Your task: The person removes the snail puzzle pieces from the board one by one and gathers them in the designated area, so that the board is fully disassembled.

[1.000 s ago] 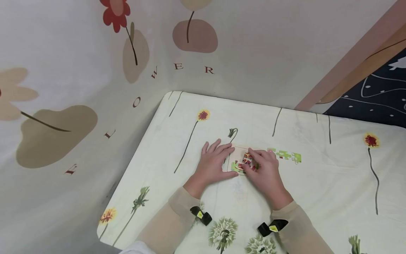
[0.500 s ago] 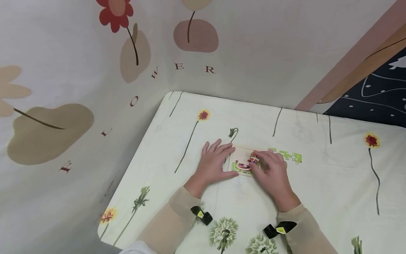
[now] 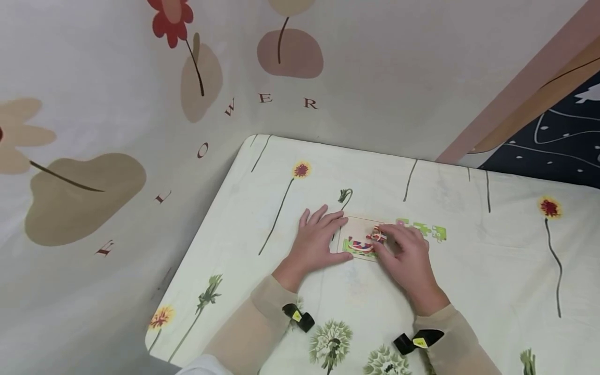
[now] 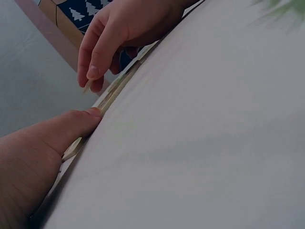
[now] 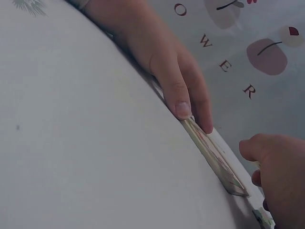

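Observation:
A small wooden puzzle board [image 3: 357,225] lies on the table, with colourful pieces [image 3: 360,247] along its lower part and bare wood at upper left. My left hand [image 3: 313,245] rests at the board's left side, fingers spread and fairly straight, thumb against the near edge. Over the board's right side, my right hand [image 3: 407,255] pinches a red and white puzzle piece [image 3: 376,236] between thumb and fingers. In the left wrist view, that piece's thin edge [image 4: 87,86] shows below the right fingertips, tilted above the board. The right hand hides the board's right end.
Several loose green puzzle pieces [image 3: 423,229] lie just right of the board, partly behind the right hand. A pale cloth [image 3: 487,271] printed with flowers covers the table. Patterned curtains [image 3: 375,78] hang along the far and left sides.
My right hand has shifted right across the board with the red and white piece between its fingers, baring more of the wood. The left hand has stayed in place.

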{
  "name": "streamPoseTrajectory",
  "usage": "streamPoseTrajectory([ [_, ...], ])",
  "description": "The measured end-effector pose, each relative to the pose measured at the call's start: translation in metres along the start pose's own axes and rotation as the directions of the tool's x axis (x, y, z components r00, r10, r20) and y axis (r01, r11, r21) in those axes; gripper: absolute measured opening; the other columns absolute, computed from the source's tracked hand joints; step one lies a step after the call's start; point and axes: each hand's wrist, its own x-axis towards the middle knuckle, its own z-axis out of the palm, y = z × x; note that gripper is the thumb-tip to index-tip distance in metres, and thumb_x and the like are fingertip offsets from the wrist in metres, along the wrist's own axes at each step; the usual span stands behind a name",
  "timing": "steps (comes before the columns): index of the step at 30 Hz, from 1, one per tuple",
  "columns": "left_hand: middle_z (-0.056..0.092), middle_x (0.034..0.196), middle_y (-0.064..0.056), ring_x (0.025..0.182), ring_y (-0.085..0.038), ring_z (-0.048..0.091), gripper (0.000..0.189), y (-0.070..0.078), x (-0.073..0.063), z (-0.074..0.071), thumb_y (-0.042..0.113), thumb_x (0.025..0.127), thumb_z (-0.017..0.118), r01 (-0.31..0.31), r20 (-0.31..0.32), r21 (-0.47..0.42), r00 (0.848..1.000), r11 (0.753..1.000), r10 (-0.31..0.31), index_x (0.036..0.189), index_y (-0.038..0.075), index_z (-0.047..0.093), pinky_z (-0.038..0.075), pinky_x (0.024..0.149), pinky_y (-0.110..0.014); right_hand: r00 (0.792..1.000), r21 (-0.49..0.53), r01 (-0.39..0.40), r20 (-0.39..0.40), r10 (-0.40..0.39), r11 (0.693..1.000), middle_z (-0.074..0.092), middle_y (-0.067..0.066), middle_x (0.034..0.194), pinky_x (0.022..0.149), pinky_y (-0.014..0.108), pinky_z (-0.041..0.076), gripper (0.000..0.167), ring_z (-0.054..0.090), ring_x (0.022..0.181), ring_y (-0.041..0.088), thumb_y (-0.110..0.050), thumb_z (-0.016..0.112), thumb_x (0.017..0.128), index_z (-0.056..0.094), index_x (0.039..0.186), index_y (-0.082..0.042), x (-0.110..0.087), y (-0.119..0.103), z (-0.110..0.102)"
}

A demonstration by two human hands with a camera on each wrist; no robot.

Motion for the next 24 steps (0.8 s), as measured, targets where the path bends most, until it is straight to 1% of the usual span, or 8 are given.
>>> streamPoseTrajectory([
  [3, 0.044, 0.166, 0.008, 0.161, -0.029, 0.023, 0.088, 0.000, 0.000, 0.001, 0.072, 0.087, 0.074, 0.001, 0.001, -0.001, 1.000, 1.000, -0.001, 0.159, 0.025, 0.053, 0.010, 0.126, -0.065, 1.000, -0.001, -0.021, -0.010, 0.021, 1.000, 0.075, 0.011, 0.126, 0.091, 0.059, 0.031, 0.037, 0.055, 0.122, 0.038, -0.010, 0.087, 0.088, 0.078, 0.123, -0.011, -0.004, 0.002, -0.006],
  [6, 0.043, 0.167, 0.009, 0.161, -0.029, 0.023, 0.088, 0.000, 0.000, 0.001, 0.072, 0.087, 0.074, 0.005, 0.003, -0.003, 1.000, 1.000, -0.005, 0.159, 0.026, 0.053, 0.010, 0.126, -0.065, 0.999, 0.000, -0.024, -0.032, 0.024, 1.000, 0.073, 0.014, 0.128, 0.093, 0.062, 0.030, 0.038, 0.055, 0.118, 0.037, -0.007, 0.087, 0.087, 0.078, 0.124, -0.010, -0.009, 0.006, -0.013],
  [9, 0.044, 0.167, 0.009, 0.161, -0.029, 0.023, 0.089, 0.000, 0.000, 0.002, 0.072, 0.087, 0.074, 0.006, 0.002, -0.008, 1.000, 1.000, -0.006, 0.159, 0.025, 0.053, 0.010, 0.125, -0.065, 0.998, -0.007, -0.020, -0.060, 0.019, 1.000, 0.073, 0.015, 0.130, 0.095, 0.066, 0.030, 0.039, 0.055, 0.117, 0.039, -0.005, 0.087, 0.086, 0.078, 0.124, -0.009, -0.014, 0.012, -0.020],
  [16, 0.045, 0.166, 0.008, 0.160, -0.030, 0.024, 0.089, -0.001, -0.001, 0.003, 0.070, 0.086, 0.076, 0.004, -0.009, -0.019, 1.000, 1.000, -0.004, 0.159, 0.024, 0.053, 0.011, 0.125, -0.065, 0.992, -0.026, -0.049, -0.119, 0.046, 0.998, 0.074, 0.018, 0.125, 0.096, 0.068, 0.028, 0.038, 0.055, 0.114, 0.038, -0.004, 0.090, 0.082, 0.079, 0.119, -0.006, -0.024, 0.022, -0.032],
  [24, 0.045, 0.165, 0.008, 0.160, -0.030, 0.025, 0.088, -0.001, -0.001, 0.005, 0.069, 0.086, 0.077, -0.002, -0.024, -0.028, 1.000, 1.000, 0.001, 0.158, 0.024, 0.054, 0.011, 0.125, -0.065, 0.988, -0.082, -0.058, -0.147, 0.045, 0.995, 0.072, 0.022, 0.125, 0.094, 0.070, 0.029, 0.039, 0.053, 0.112, 0.045, -0.003, 0.091, 0.079, 0.079, 0.116, -0.002, -0.031, 0.033, -0.044],
])
